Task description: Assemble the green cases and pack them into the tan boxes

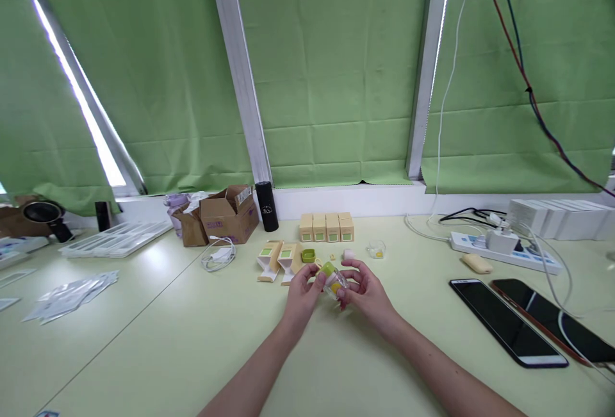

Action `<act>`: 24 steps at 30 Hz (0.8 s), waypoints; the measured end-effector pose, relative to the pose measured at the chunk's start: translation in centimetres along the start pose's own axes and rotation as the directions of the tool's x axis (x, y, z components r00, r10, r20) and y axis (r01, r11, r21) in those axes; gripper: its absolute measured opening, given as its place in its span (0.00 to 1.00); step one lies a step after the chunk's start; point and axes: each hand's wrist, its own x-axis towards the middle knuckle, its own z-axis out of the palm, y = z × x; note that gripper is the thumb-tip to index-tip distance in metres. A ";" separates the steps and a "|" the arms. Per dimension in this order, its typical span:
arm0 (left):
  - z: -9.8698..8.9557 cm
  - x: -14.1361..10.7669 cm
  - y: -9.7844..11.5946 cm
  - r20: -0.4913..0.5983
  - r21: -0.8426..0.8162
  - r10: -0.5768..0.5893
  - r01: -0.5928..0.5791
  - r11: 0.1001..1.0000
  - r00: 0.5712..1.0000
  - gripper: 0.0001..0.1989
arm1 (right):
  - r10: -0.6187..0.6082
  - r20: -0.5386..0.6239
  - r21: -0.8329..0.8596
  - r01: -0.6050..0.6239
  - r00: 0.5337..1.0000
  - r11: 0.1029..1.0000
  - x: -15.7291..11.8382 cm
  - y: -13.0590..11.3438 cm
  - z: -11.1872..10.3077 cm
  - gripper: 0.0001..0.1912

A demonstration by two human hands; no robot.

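Observation:
Both hands are closed on a small clear bottle (pixel 335 284) with a green cap, tilted above the table; something yellow shows inside it. My left hand (pixel 302 295) pinches it at the cap end. The clear body is gripped by the fingers of my right hand (pixel 369 294), and a small reddish bit shows below them. Just beyond lie a green tray-like piece (pixel 308 255), a tiny yellow piece (pixel 332 257), a pale pink piece (pixel 348 254) and a clear cup-like part (pixel 377 249). Two opened small cartons (pixel 279 262) rest left of these.
Several small tan boxes (pixel 327 227) stand in a row behind. A cardboard box (pixel 229 215) and black tumbler (pixel 266 206) are back left. At right are two phones (pixel 509 321), a power strip (pixel 504 252) and loose cables. Plastic bags (pixel 74 295) lie at left.

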 end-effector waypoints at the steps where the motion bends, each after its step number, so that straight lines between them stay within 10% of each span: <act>1: 0.0 0.0 0.0 0.003 0.004 0.000 0.000 1.000 1.000 0.25 | 0.002 -0.001 0.000 -0.002 1.000 1.000 0.0 0.0 0.0 0.36; 24: -0.1 -0.1 -0.1 0.064 -0.015 0.019 -0.018 1.000 0.998 0.24 | -0.013 -0.004 0.005 0.013 1.000 1.000 -0.1 0.2 0.1 0.38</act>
